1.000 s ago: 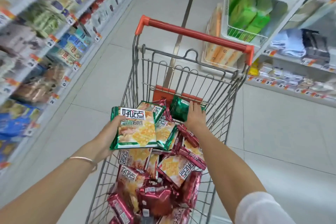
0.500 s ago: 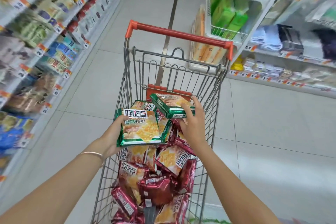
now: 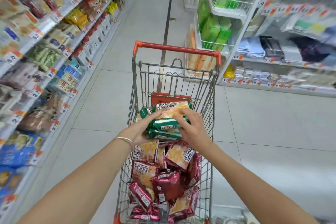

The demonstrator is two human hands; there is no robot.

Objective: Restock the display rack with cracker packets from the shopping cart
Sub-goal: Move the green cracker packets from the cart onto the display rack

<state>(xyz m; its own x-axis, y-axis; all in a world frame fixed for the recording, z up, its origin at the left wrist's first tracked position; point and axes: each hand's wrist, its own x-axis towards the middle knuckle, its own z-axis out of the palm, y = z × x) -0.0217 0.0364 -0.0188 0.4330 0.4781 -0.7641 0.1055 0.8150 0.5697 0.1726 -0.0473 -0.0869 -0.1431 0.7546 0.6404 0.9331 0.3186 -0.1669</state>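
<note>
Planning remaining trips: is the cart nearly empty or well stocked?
Well stocked: red cracker packets lie piled in the shopping cart, besides the green packets held by the left hand and right hand.

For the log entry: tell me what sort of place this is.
Most likely a supermarket aisle: stocked shelves with price tags on both sides, and a wire shopping cart holding cracker packets.
</note>
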